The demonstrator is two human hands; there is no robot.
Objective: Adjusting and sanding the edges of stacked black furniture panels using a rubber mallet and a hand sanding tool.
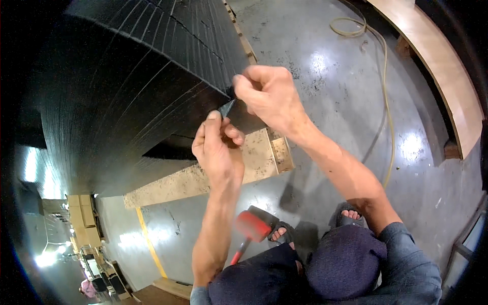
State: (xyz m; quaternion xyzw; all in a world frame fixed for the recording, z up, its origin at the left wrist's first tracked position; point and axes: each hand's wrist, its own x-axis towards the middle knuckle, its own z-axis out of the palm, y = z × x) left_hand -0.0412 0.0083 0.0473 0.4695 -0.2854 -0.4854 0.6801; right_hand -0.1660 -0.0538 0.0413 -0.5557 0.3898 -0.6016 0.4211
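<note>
A large stack of black panels (127, 96), with fine lines along its sides, fills the left, and one corner points toward me. At that corner, the thumb and fingers of my left hand (219, 152) pinch a small blue-grey pointed piece (226, 108). I cannot tell whether this piece is loose or joined to the stack. My right hand (272, 96) is closed just beyond the same corner, thumb against curled fingers; what it grips, if anything, is hidden. A mallet with a red head (252, 225) and red handle is low down, close to my feet.
Pale wooden beams (203, 180) lie beneath the stack. A yellowish hose (389, 112) runs along the grey floor on the right, beside a long curved-looking wooden board (432, 56). Yellow floor tape (147, 239) shows at lower left; a person in pink (88, 288) is far off.
</note>
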